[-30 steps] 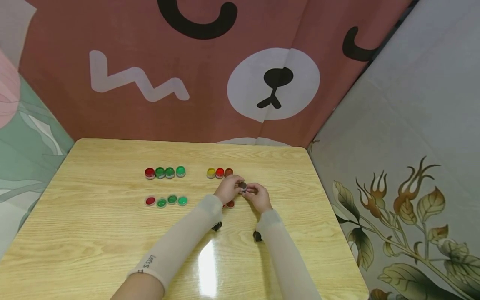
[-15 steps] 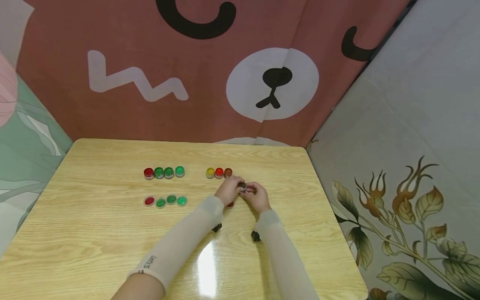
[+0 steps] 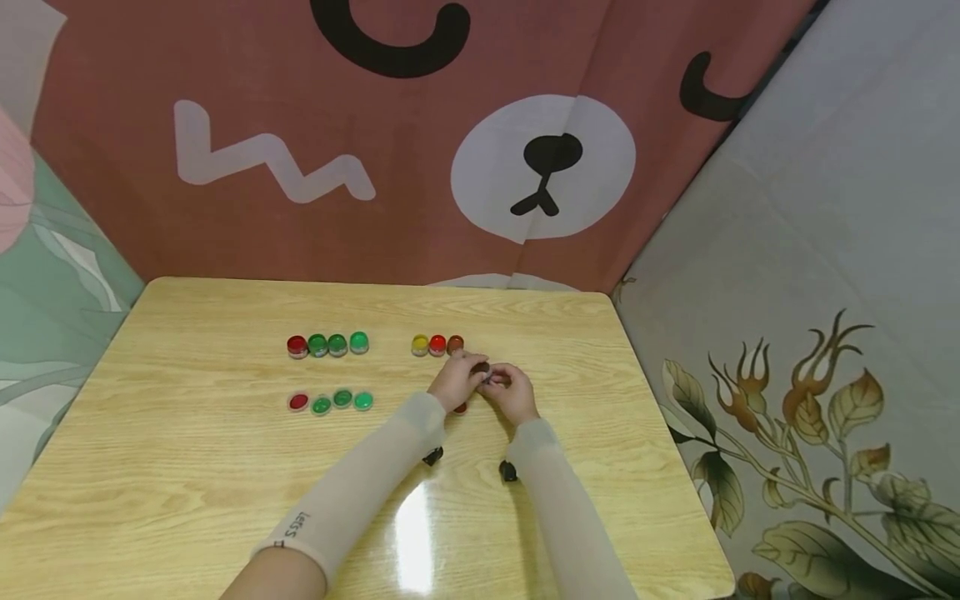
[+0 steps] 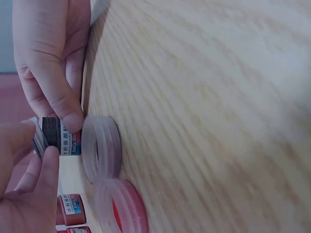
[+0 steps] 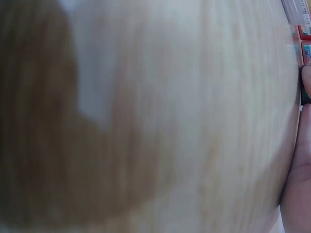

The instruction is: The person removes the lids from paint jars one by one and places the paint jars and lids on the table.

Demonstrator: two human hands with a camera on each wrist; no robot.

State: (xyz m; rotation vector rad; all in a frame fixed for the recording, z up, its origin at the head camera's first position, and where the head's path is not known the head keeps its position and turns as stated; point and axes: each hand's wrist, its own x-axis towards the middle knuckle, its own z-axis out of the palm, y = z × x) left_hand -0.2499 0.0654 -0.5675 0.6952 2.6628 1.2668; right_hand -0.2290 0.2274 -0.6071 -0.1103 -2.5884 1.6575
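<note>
Both hands meet over a small dark paint jar [image 3: 484, 368] at the right of the table. My left hand [image 3: 453, 382] pinches its top, where a clear ridged lid [image 4: 39, 140] shows in the left wrist view. From the other side, my right hand [image 3: 514, 395] holds the jar's labelled body, a fingertip on the label. Two round lids lie beside the jar, one clear [image 4: 115, 148] and one red inside [image 4: 138, 206]. In the head view my left hand hides most of the lids there. The right wrist view catches only part of the right hand [image 5: 297, 182] at its edge.
Behind the hands stand yellow [image 3: 420, 344], red [image 3: 437, 344] and brown [image 3: 455, 342] open jars. Further left is a row of red and green jars [image 3: 318, 345], with matching lids [image 3: 321, 406] before it. The wooden table [image 3: 187, 483] meets a curtain [image 3: 300, 242] at the back.
The dark jar's top tilts a little and is more covered by the fingers now. Both hands stay at nearly the same place; the other jars and lids keep their places.
</note>
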